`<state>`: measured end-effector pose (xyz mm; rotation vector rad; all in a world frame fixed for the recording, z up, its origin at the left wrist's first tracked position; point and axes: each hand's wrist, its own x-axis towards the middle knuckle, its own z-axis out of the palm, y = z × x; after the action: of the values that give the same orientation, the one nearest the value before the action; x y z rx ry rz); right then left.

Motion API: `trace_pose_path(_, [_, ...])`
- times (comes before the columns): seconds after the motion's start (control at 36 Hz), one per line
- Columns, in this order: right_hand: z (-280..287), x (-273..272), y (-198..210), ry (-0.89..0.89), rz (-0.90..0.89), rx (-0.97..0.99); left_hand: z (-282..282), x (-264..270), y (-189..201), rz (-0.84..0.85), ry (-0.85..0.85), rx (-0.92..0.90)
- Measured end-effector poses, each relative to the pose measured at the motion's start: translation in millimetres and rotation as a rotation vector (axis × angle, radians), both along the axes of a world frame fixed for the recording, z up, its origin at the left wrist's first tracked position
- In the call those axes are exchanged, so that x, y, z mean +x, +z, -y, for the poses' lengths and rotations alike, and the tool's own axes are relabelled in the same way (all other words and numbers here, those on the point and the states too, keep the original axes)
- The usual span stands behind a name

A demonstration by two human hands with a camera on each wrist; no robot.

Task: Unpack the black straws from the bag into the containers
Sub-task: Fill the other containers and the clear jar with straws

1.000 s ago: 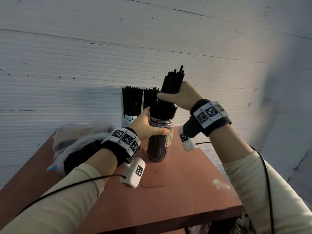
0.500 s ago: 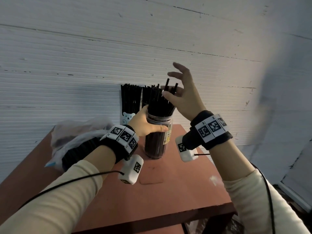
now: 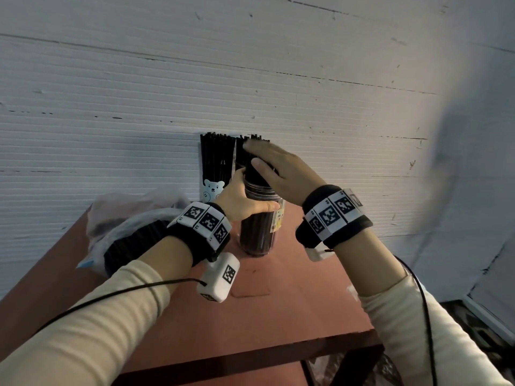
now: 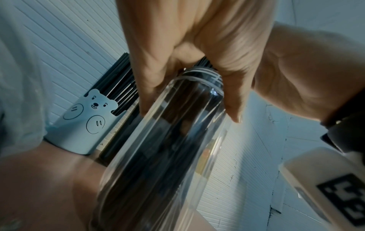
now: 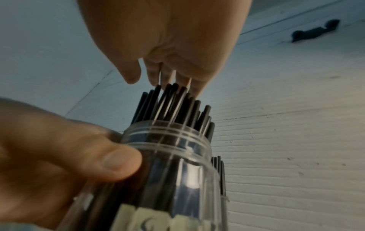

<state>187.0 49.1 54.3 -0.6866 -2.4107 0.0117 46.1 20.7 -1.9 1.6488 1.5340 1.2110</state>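
Black plastic straws (image 5: 177,107) stand upright directly beneath my flat, open right hand (image 3: 278,171); my left hand (image 3: 242,201) grips their clear plastic jar (image 3: 257,232).

White ribbed wall (image 3: 306,93), reddish-brown table (image 3: 278,307) — dim light

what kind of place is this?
Probably a makeshift workspace or storeroom, not a finished kitchen: a bare reddish table stands against a scuffed white ribbed wall, with a plastic bag of bulk straws lying on it.

Head camera looks down; both wrist cameras look up, close, perhaps sharing jar (image 3: 257,218).
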Motion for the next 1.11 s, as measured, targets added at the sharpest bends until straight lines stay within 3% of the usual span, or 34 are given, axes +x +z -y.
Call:
trace_pose_path(0.08, [2, 2, -2, -0.099, 0.068, -0.039, 2, 2, 0, 0.013, -0.003, 0.010])
trace_pose_path(0.31, [13, 5, 0, -0.013, -0.170, 0.038, 15, -6, 0, -0.039, -0.045, -0.029])
trace_pose_path(0.44, [34, -8, -2, 0.016, -0.386, 0.095, 45, -33, 0, -0.166, 0.173, 0.076])
trace_pose_path(0.58, [52, -44, -19, 0.027, -0.423, -0.005, 77, -71, 9, -0.175, 0.252, 0.164])
trace_pose_path(0.67, [62, -69, -33, 0.018, -0.285, -0.191, 97, -98, 12, -0.245, 0.315, 0.174])
trace_pose_path(0.75, [69, -94, -49, 0.023, -0.012, -0.363, 115, -125, 14, -0.391, 0.287, 0.069])
trace_pose_path(0.83, [77, -117, -56, 0.005, 0.287, -0.408, 131, -142, 15, -0.469, 0.201, -0.114])
trace_pose_path(0.92, [82, -139, -66, -0.010, 0.550, -0.470, 138, -150, 12, -0.474, 0.162, -0.180])
trace_pose_path(0.97, [85, -149, -70, -0.018, 0.615, -0.455, 141, -150, 9, -0.518, 0.160, -0.213])
trace_pose_path(1.11, [89, -164, -68, -0.029, 0.588, -0.331, 133, -161, -4, -0.570, 0.212, -0.201])
